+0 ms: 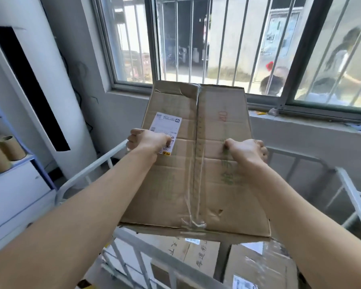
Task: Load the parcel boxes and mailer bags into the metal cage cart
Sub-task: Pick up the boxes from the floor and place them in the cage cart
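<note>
Cardboard box [196,159] gripped by left hand [148,140] and right hand [246,150] above cage cart [350,192].

- Large cardboard box [196,159] hides most of the metal cage cart [352,197] interior
- White shipping label [165,126] partly covered by left hand [148,140], print unreadable
- Right hand [246,151] fingertips wrap out of sight behind box edge
- Lower boxes [200,255] blurred, cut off at frame bottom

1. A large, worn cardboard box [196,163] with a taped centre seam and a white shipping label is gripped between the left hand [148,140] and right hand [246,151].
2. Below the hands stands the grey metal cage cart [133,245], with taped boxes [256,265] inside it.
</note>
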Demonstrator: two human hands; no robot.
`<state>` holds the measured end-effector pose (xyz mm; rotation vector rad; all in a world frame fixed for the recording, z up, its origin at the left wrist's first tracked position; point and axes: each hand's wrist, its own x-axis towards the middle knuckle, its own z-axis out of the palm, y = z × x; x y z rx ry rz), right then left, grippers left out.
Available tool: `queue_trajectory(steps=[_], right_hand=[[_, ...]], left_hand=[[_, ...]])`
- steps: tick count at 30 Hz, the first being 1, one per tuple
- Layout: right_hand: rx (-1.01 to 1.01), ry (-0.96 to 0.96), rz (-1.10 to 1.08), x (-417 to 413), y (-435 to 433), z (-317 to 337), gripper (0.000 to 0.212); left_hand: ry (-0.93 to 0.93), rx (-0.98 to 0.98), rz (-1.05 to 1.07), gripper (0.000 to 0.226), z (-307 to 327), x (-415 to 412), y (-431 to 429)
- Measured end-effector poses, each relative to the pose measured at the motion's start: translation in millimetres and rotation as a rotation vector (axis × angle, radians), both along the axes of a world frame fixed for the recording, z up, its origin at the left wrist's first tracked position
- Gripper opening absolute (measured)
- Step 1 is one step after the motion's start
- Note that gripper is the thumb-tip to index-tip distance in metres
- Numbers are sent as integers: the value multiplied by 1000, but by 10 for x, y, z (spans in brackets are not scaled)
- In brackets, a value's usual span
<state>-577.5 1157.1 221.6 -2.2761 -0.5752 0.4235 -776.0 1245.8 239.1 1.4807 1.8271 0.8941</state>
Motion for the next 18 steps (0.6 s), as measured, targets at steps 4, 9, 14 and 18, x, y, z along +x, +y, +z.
queue_trajectory(steps=[4, 9, 14, 18], right_hand=[[-27, 17, -34, -89, 280, -150, 83], [-52, 33, -13, -135, 778, -338, 83], [-56, 64, 10, -289, 1326, -552, 84], [-66, 101, -28, -419, 1700, -766, 87]], left_hand=[[-5, -39, -23, 82, -181, -47, 365], [-12, -62, 6, 84, -403, -106, 796], [8, -91, 51, 84, -601, -259, 1299], [16, -128, 42, 83, -847, -355, 1723]])
